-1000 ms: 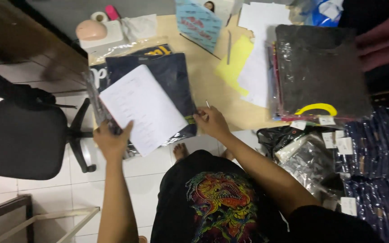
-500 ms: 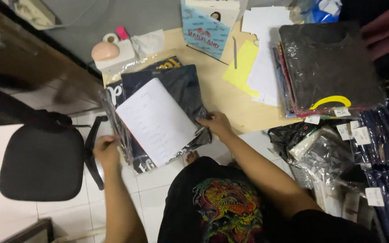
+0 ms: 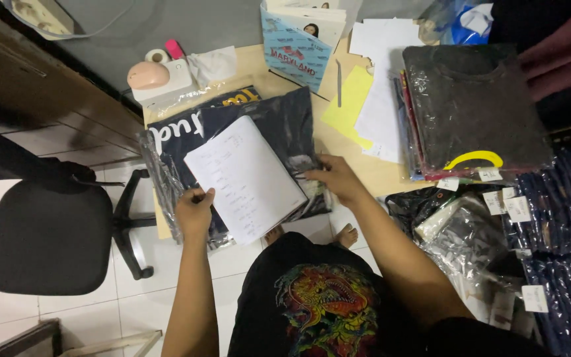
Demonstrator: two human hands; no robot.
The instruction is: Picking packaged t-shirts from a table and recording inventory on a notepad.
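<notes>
My left hand (image 3: 194,213) grips the near left corner of a white printed sheet (image 3: 244,177) together with the clear plastic bag under it. That bag holds a folded dark garment (image 3: 284,125) with pale lettering and lies on the wooden table (image 3: 371,170). My right hand (image 3: 337,177) holds the bag's right edge beside the sheet. Both arms reach out over my black shirt with a dragon print (image 3: 325,305).
A black office chair (image 3: 47,231) stands at the left on the white tiled floor. A stack of bagged dark shirts (image 3: 470,109), a yellow hanger (image 3: 476,159), loose white and yellow papers (image 3: 365,106), a blue booklet (image 3: 295,53) and a tape dispenser (image 3: 153,74) lie around. More bagged garments (image 3: 550,218) pile at the right.
The sheet and bagged garment have shifted toward the middle of the view. My left hand moved from under the sheet to its near left corner; my right hand stayed on the bag's right edge.
</notes>
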